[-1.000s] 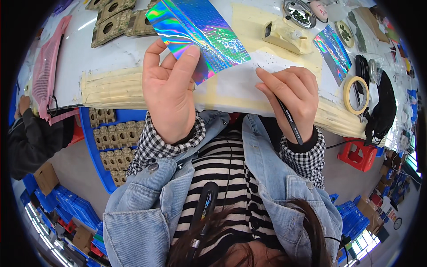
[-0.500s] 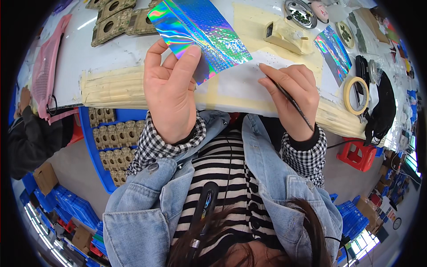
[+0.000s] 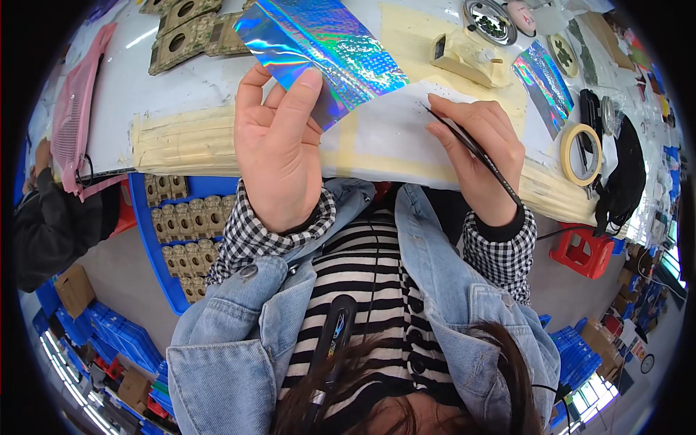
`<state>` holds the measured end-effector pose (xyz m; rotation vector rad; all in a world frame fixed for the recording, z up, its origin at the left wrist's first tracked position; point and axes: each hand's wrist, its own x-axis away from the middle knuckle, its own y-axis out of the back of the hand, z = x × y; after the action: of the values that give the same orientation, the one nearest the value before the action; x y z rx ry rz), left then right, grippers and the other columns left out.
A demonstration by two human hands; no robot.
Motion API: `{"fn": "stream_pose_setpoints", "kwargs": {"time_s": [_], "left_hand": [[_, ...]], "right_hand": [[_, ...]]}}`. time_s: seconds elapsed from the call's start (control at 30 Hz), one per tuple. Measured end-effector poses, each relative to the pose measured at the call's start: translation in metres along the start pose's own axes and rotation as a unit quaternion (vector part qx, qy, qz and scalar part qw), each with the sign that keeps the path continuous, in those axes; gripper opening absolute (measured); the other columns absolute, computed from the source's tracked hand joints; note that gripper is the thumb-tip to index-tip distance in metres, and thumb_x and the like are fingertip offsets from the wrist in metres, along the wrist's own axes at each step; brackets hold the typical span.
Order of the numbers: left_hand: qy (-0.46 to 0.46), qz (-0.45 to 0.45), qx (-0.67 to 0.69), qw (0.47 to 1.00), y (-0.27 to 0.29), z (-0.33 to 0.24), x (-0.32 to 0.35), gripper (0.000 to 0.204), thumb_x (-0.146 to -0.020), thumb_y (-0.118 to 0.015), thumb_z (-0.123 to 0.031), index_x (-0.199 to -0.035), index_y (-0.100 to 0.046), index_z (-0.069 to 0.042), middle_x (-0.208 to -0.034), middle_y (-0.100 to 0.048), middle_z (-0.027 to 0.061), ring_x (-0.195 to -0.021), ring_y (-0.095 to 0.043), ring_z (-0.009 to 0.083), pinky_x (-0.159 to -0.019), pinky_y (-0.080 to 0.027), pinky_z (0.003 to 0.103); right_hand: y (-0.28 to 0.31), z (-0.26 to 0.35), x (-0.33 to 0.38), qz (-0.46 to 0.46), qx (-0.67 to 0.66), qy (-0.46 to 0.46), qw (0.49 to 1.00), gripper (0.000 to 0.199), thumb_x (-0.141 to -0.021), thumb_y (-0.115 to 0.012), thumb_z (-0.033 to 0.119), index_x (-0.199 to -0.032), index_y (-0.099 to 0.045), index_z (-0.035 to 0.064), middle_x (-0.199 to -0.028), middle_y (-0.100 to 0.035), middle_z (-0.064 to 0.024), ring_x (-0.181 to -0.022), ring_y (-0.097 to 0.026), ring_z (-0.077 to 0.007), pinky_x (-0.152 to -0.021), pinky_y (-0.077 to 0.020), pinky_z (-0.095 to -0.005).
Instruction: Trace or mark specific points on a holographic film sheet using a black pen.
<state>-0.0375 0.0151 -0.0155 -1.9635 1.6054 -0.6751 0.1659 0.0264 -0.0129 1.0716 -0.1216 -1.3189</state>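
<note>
My left hand [image 3: 279,148] pinches the lower left edge of a shiny holographic sheet [image 3: 333,51], its thumb lying on the front. Rows of small raised shapes, perhaps stickers, cover part of the sheet. It is tilted above the table [image 3: 109,90]. To its right, my right hand [image 3: 489,141] is closed round slim black tweezers [image 3: 487,161]. Their fine tip points up and left, apart from the sheet. Whether the tip grips anything is too small to tell. Tiny dark specks lie on the white paper [image 3: 388,138] beyond the tip.
Camouflage-patterned parts with round holes [image 3: 177,43] stand far left; more fill a blue tray [image 3: 156,246] below the table edge. A tape-covered block [image 3: 471,58], a dish of green bits [image 3: 493,25], another holographic sheet [image 3: 540,80] and a tape roll [image 3: 580,154] are at right.
The holographic sheet has shifted slightly up and left and its glare has changed. My right hand has moved a little right, with the tweezers turned slightly.
</note>
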Motion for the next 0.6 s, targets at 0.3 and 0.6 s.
{"fn": "stream_pose_setpoints", "kwargs": {"time_s": [0.3,0.6], "left_hand": [[0.004,-0.013,-0.014,1.0,-0.0009,0.0001,0.0002,0.025,-0.09,-0.052,-0.008,-0.114,-0.047,-0.007,-0.104,-0.059,0.002,-0.092,-0.057,0.0122,-0.086,-0.046,0.033],[0.0,-0.015,-0.01,1.0,0.0,-0.0011,0.0006,0.031,-0.088,-0.055,-0.005,-0.117,-0.042,-0.004,-0.104,-0.059,0.0065,-0.093,-0.059,0.0151,-0.083,-0.048,0.032]], "right_hand": [[-0.0006,0.0024,-0.0038,0.057,0.046,0.046,0.996,0.02,-0.072,-0.069,0.005,-0.09,-0.062,0.0049,-0.079,-0.063,-0.0059,-0.075,-0.055,-0.0232,-0.07,-0.044,-0.0326],[0.0045,0.0008,-0.0037,0.036,0.008,0.029,0.999,0.022,-0.073,-0.07,0.005,-0.094,-0.063,0.0033,-0.079,-0.063,-0.0076,-0.073,-0.054,-0.0234,-0.066,-0.0449,-0.0316]]}}
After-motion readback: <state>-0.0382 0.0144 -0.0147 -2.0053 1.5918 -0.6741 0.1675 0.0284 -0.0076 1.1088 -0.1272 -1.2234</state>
